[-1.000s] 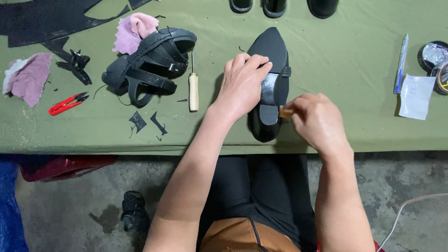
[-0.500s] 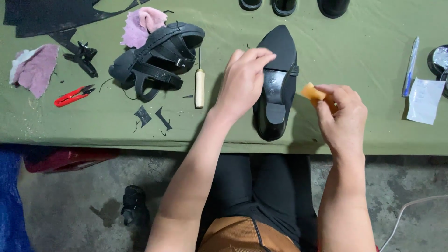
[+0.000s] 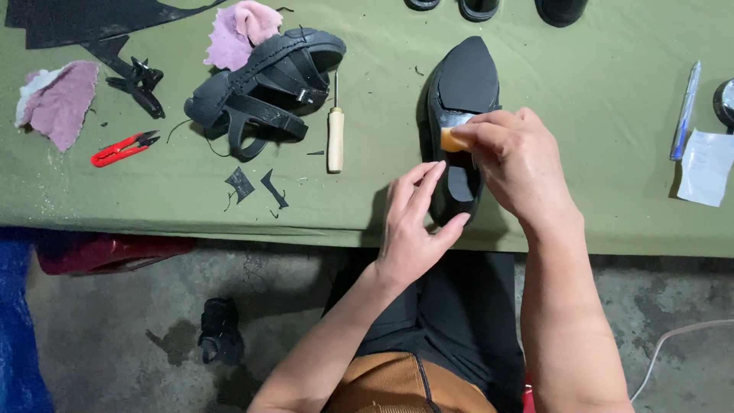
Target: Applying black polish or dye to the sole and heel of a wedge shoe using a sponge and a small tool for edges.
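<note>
1. The left hand (image 3: 413, 222), fingers loosely spread, touches the heel end of the upturned black shoe (image 3: 461, 115) near the green table (image 3: 596, 115) edge; brace it firmly there.
2. The right hand (image 3: 512, 157) pinches a small orange block (image 3: 453, 141) against the sole; rub evenly with light pressure.

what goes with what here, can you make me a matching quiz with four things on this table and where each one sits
Things:
1. black pointed shoe
2. red snips
3. wooden-handled awl
4. small orange block

Places:
a. just right of the black sandal
b. pinched in the right hand
c. sole up, heel end touched by the left hand
d. below the left pink rag

Pairs: 1-c, 2-d, 3-a, 4-b
</note>
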